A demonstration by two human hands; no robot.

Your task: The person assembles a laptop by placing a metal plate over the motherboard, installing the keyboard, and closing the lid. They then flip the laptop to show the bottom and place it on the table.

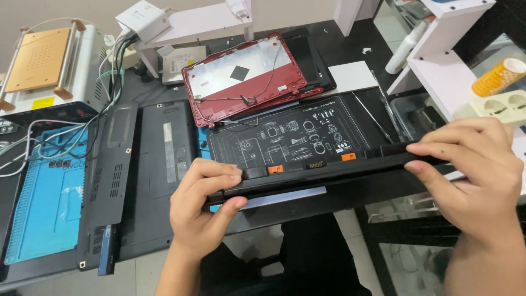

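While my left hand pinches the left end of a long black plastic laptop base and my right hand clasps its right end, fingers curled shut, it hangs at the near table edge, before a red laptop lid.

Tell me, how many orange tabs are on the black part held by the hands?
2: one orange tab near the left hand, another nearer the right hand. Fingers may hide more.

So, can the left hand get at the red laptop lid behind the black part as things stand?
Probably not at once. The left hand grips one end of the long black part, and the right hand grips the other. The red lid lies uncovered behind it, so the left hand must let go first.
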